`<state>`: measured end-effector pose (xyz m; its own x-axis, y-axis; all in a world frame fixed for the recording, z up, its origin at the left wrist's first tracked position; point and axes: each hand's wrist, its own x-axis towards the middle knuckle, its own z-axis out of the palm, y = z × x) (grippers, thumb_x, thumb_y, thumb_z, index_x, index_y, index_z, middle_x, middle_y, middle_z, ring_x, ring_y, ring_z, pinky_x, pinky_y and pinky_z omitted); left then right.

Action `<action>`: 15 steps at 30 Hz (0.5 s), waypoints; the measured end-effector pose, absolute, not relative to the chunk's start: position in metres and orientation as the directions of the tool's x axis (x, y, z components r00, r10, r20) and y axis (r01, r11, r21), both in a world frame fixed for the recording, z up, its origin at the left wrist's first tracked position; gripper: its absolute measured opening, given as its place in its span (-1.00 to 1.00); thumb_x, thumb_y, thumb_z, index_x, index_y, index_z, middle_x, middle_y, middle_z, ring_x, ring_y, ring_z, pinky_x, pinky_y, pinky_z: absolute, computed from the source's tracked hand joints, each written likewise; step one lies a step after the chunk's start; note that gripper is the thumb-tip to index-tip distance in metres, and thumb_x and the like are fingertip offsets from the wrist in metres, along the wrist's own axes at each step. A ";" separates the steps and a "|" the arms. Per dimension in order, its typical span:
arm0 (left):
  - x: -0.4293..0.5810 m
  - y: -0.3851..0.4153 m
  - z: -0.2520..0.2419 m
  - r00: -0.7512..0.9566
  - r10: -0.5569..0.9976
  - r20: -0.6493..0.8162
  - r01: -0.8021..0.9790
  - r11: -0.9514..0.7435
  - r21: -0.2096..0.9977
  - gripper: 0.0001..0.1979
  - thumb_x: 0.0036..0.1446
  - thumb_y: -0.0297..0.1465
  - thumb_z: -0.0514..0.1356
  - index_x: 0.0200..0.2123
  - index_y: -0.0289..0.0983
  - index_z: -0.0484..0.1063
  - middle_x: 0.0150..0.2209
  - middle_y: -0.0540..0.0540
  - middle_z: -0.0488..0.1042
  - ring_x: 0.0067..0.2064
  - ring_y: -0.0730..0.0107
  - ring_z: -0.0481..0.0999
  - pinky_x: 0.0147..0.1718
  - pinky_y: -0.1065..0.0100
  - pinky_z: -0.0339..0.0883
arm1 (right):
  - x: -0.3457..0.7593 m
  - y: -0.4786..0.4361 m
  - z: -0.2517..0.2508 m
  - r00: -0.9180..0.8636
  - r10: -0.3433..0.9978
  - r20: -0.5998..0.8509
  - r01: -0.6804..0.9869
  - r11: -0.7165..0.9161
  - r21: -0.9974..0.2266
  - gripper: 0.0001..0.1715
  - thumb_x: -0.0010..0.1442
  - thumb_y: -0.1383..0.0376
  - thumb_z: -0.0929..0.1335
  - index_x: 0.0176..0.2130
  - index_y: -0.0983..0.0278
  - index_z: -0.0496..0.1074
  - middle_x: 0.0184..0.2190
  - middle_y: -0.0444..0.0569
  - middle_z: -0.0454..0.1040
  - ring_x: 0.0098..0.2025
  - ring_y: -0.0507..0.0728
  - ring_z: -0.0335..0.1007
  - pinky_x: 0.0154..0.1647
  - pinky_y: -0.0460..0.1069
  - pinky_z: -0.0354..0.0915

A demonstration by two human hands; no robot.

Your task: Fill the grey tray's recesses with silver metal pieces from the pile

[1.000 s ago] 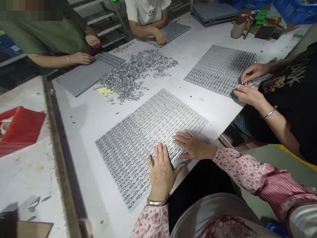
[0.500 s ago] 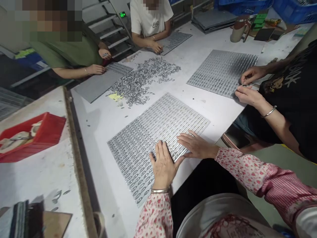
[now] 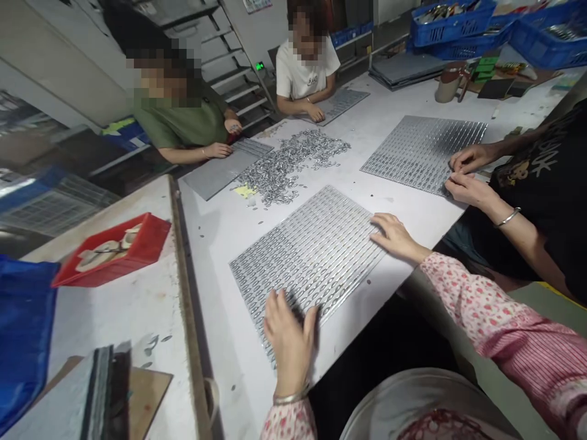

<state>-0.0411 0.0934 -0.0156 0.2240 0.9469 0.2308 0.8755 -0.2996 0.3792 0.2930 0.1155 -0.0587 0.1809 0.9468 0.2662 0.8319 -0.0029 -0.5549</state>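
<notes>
In front of me a flat grey panel [image 3: 312, 250] lies on the white table, covered with rows of small shiny leaf-shaped metal pieces. My left hand [image 3: 288, 342] is over its near left part, thumb and fingers spread, holding nothing; whether the palm presses on the panel is hard to tell. At the panel's right edge is my right hand [image 3: 397, 237], its fingers stretched out and the tips at the border. Beyond the panel spreads a pile of loose metal pieces [image 3: 293, 168].
Three co-workers sit around the table [image 3: 348, 354], each with a panel; one panel [image 3: 417, 150] is to the right. On the left bench stand a red bin [image 3: 110, 269] and a blue crate [image 3: 22, 336]. Stacked boards [image 3: 403, 68] and blue baskets [image 3: 452, 24] are at the back.
My hands, close together on the panel before, have moved apart: the right to the panel's right edge, the left toward its near left edge. The camera view has swung left.
</notes>
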 end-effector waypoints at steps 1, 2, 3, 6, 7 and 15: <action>-0.057 0.090 -0.016 0.152 0.963 0.225 0.867 -0.239 0.436 -0.28 0.24 -0.10 -0.02 0.29 -0.52 0.00 0.31 -0.59 0.02 0.36 -0.10 -0.07 0.22 -0.15 -0.12 | 0.300 0.121 -0.060 0.216 0.947 0.239 0.804 -0.033 -0.594 -0.44 0.24 0.11 0.28 0.13 0.36 0.34 0.14 0.22 0.32 0.18 0.32 0.20 0.17 0.24 0.18; -0.073 0.086 -0.018 0.081 0.978 0.194 0.857 -0.167 0.488 -0.26 0.23 -0.09 -0.02 0.26 -0.57 0.03 0.28 -0.63 0.07 0.35 -0.11 -0.04 0.23 -0.10 -0.09 | 0.305 0.125 -0.063 0.241 0.945 0.220 0.778 -0.053 -0.626 -0.47 0.22 0.15 0.28 0.11 0.36 0.35 0.10 0.20 0.37 0.13 0.30 0.26 0.14 0.22 0.22; -0.087 0.082 -0.021 -0.001 0.989 0.148 0.840 -0.080 0.537 -0.25 0.23 -0.07 -0.03 0.25 -0.60 0.05 0.27 -0.65 0.08 0.34 -0.12 -0.02 0.23 -0.08 -0.09 | 0.308 0.128 -0.065 0.262 0.942 0.209 0.758 -0.067 -0.649 -0.49 0.20 0.18 0.29 0.10 0.35 0.36 0.06 0.18 0.40 0.08 0.28 0.31 0.11 0.20 0.25; -0.116 0.073 -0.032 -0.136 0.989 0.055 0.786 0.074 0.614 -0.22 0.22 -0.03 -0.07 0.22 -0.62 0.09 0.20 -0.65 0.20 0.28 -0.21 0.14 0.20 -0.10 0.00 | 0.305 0.131 -0.070 0.329 0.918 0.220 0.728 -0.099 -0.678 -0.53 0.15 0.22 0.31 0.04 0.31 0.41 0.01 0.13 0.45 -0.01 0.25 0.37 0.08 0.19 0.27; -0.120 0.071 -0.036 -0.222 0.974 0.035 0.761 0.151 0.632 -0.23 0.22 -0.01 -0.10 0.23 -0.57 0.12 0.21 -0.59 0.22 0.27 -0.20 0.15 0.20 -0.10 0.01 | 0.302 0.131 -0.071 0.352 0.909 0.223 0.720 -0.111 -0.685 -0.54 0.14 0.23 0.32 0.02 0.30 0.43 0.00 0.11 0.46 -0.04 0.24 0.38 0.07 0.18 0.27; -0.123 0.072 -0.037 -0.359 0.932 -0.045 0.664 0.289 0.690 -0.26 0.20 0.00 -0.08 0.26 -0.43 0.13 0.24 -0.44 0.25 0.24 -0.12 0.23 0.18 0.00 0.11 | 0.280 0.108 -0.073 0.362 0.917 0.170 0.643 -0.113 -0.758 -0.54 0.14 0.18 0.31 0.02 0.29 0.41 0.00 0.08 0.46 0.01 0.24 0.35 0.08 0.16 0.26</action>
